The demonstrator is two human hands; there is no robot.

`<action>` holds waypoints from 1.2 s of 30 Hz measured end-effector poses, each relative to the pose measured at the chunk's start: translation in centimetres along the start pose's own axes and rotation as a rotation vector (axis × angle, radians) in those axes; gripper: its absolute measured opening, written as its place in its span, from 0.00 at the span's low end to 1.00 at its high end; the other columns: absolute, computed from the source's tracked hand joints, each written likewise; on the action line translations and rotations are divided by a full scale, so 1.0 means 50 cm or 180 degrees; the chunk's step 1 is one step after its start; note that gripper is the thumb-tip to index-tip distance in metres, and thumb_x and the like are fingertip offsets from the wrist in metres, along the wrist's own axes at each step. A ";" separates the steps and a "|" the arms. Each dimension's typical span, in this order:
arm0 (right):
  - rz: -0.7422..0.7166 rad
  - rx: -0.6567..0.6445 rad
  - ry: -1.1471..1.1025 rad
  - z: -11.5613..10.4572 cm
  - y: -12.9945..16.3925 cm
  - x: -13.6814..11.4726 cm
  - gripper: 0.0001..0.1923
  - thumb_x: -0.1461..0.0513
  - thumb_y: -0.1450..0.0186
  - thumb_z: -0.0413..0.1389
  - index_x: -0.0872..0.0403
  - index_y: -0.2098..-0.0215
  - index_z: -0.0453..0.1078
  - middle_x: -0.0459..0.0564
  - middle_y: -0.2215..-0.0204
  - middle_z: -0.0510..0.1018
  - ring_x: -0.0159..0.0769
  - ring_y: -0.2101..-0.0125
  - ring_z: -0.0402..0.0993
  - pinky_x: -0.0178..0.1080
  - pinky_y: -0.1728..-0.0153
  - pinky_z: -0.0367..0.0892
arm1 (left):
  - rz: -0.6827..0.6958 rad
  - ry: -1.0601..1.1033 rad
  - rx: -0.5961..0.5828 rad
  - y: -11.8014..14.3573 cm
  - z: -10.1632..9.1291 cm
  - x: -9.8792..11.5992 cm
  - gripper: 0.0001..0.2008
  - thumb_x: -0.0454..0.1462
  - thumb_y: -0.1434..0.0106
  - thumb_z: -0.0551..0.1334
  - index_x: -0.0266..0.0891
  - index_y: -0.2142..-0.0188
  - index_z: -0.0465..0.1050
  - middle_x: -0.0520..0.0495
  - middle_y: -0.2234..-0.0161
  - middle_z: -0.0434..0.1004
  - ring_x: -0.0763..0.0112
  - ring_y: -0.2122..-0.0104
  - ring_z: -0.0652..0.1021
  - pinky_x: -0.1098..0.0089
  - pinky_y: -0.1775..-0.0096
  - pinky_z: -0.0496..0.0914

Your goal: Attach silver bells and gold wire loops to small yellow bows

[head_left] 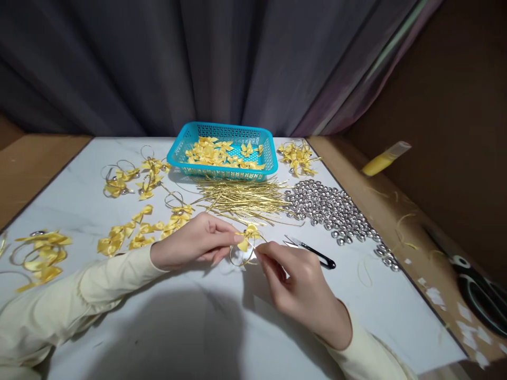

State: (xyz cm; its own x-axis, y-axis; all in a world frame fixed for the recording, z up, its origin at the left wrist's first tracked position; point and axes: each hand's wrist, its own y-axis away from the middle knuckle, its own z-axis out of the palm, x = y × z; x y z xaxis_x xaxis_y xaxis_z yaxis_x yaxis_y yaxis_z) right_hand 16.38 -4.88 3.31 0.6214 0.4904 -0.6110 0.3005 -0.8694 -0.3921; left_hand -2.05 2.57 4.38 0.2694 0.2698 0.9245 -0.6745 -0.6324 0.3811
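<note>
Between my two hands is a yellow ribbon bow (251, 232) with a loop of gold wire tie (242, 264) hanging below it. My left hand (202, 240) pinches the bow's left side between thumb and fingers. Fingers of my right hand (295, 277) are closed on the gold wire tie at the bow's lower right. Just beyond my right hand lies a pair of black-handled thread snips (312, 250). A pile of gold wire ties (245, 200) spreads behind the bow, and a heap of small silver bells (332, 208) sits to the right.
A blue plastic basket (186, 169) holding yellow bows stands at the back. Finished-looking bows with wire loops (45, 256) lie at the left, loose bows (113, 240) nearer the middle. Black scissors (481, 295), paper scraps and a yellow tube (382, 162) are at the right.
</note>
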 end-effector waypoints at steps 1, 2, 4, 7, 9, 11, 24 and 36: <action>0.0000 -0.0002 0.0008 -0.001 0.000 -0.001 0.09 0.71 0.41 0.46 0.62 0.74 0.68 0.44 0.84 0.62 0.25 0.84 0.52 0.32 0.82 0.51 | -0.0027 0.0056 -0.0002 0.000 0.000 0.000 0.16 0.39 0.39 0.58 0.33 0.81 0.66 0.57 0.89 0.61 0.86 0.89 0.55 0.80 0.85 0.48; 0.0003 -0.0001 0.0010 -0.002 -0.001 -0.002 0.10 0.71 0.41 0.46 0.62 0.74 0.68 0.44 0.84 0.63 0.25 0.84 0.53 0.32 0.82 0.51 | -0.0056 0.0114 -0.0006 0.001 0.000 -0.001 0.15 0.39 0.40 0.59 0.33 0.80 0.67 0.58 0.90 0.61 0.86 0.89 0.54 0.80 0.85 0.47; 0.0026 -0.0010 -0.0054 -0.004 -0.002 -0.004 0.10 0.70 0.40 0.46 0.62 0.74 0.68 0.44 0.85 0.63 0.25 0.84 0.53 0.32 0.82 0.51 | -0.0102 0.0221 -0.0040 0.002 -0.001 0.000 0.15 0.39 0.40 0.59 0.33 0.80 0.67 0.58 0.90 0.60 0.86 0.89 0.54 0.80 0.86 0.46; 0.0147 -0.0063 -0.0287 -0.008 -0.004 -0.006 0.10 0.70 0.39 0.48 0.61 0.75 0.68 0.43 0.85 0.63 0.24 0.84 0.53 0.30 0.82 0.51 | -0.0166 0.0335 -0.0112 0.002 -0.003 0.000 0.15 0.38 0.40 0.59 0.33 0.81 0.68 0.58 0.91 0.60 0.87 0.90 0.52 0.79 0.86 0.44; 0.0241 -0.0111 -0.0417 -0.010 -0.005 -0.006 0.09 0.69 0.39 0.49 0.61 0.75 0.69 0.42 0.85 0.64 0.23 0.84 0.54 0.30 0.82 0.51 | -0.0217 0.0369 -0.0120 0.000 -0.004 0.001 0.14 0.38 0.40 0.59 0.32 0.80 0.69 0.58 0.91 0.60 0.87 0.91 0.52 0.79 0.87 0.43; 0.0324 -0.0140 -0.0467 -0.010 -0.004 -0.005 0.09 0.69 0.40 0.49 0.61 0.75 0.69 0.42 0.86 0.64 0.23 0.84 0.53 0.30 0.83 0.51 | -0.0247 0.0365 -0.0109 -0.001 -0.004 0.003 0.13 0.38 0.41 0.59 0.32 0.79 0.70 0.58 0.91 0.60 0.87 0.91 0.51 0.79 0.87 0.43; 0.0667 -0.0237 -0.0644 -0.015 -0.013 -0.008 0.10 0.68 0.40 0.51 0.60 0.77 0.70 0.42 0.88 0.65 0.21 0.86 0.54 0.28 0.84 0.50 | -0.0053 0.0057 -0.0020 0.003 0.000 -0.008 0.14 0.41 0.40 0.59 0.31 0.74 0.74 0.55 0.89 0.65 0.86 0.90 0.54 0.80 0.86 0.46; 0.0345 -0.0063 -0.0374 0.002 -0.002 -0.007 0.10 0.69 0.40 0.48 0.60 0.76 0.68 0.41 0.86 0.62 0.22 0.84 0.52 0.30 0.82 0.50 | -0.0148 0.0290 0.0041 0.003 0.003 -0.007 0.16 0.41 0.40 0.59 0.33 0.81 0.68 0.56 0.90 0.63 0.87 0.91 0.53 0.81 0.87 0.45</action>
State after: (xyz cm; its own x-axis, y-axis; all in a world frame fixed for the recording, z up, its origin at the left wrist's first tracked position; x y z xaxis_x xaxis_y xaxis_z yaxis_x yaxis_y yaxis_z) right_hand 16.07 -4.95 3.51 0.5624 0.3962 -0.7258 0.2512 -0.9181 -0.3065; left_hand -2.15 2.30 4.10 0.2361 0.3637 0.9011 -0.6536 -0.6267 0.4242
